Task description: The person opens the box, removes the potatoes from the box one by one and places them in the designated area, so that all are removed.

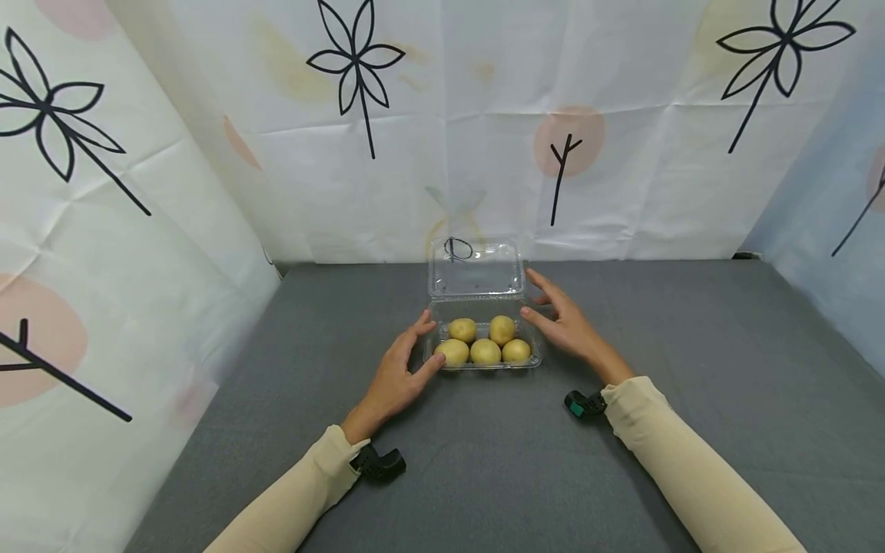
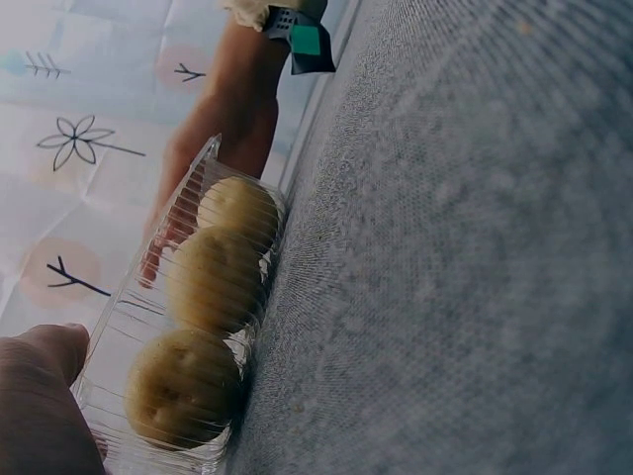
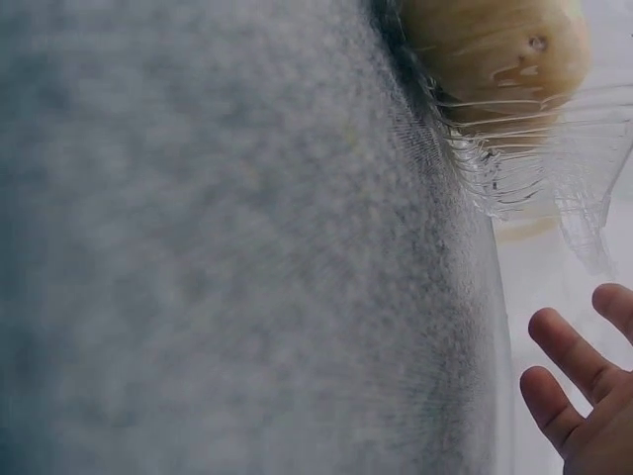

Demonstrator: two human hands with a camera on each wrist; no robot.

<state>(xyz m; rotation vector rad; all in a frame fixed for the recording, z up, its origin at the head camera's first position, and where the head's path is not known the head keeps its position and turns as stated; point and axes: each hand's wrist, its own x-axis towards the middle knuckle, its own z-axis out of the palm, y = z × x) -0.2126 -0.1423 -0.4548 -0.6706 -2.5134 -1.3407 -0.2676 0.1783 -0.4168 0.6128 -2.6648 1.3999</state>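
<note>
A clear plastic clamshell box (image 1: 484, 367) sits on the table with its lid (image 1: 475, 269) raised at the back. Several yellow potatoes (image 1: 485, 352) lie inside in two rows. At the box's left side is my left hand (image 1: 397, 380), its thumb by the front left corner and its fingers along the left wall. The left wrist view shows that thumb (image 2: 59, 351) at the rim; whether it presses there is unclear. On the other side my right hand (image 1: 570, 326) has its fingers spread near the right wall and lid. The right wrist view shows the fingers (image 3: 569, 346) apart from the plastic.
A grey cloth (image 1: 484, 476) covers the table. White patterned sheets (image 1: 622, 169) hang behind it and at both sides. Each wrist wears a black camera, one at the left cuff (image 1: 379, 464) and one at the right cuff (image 1: 585, 404).
</note>
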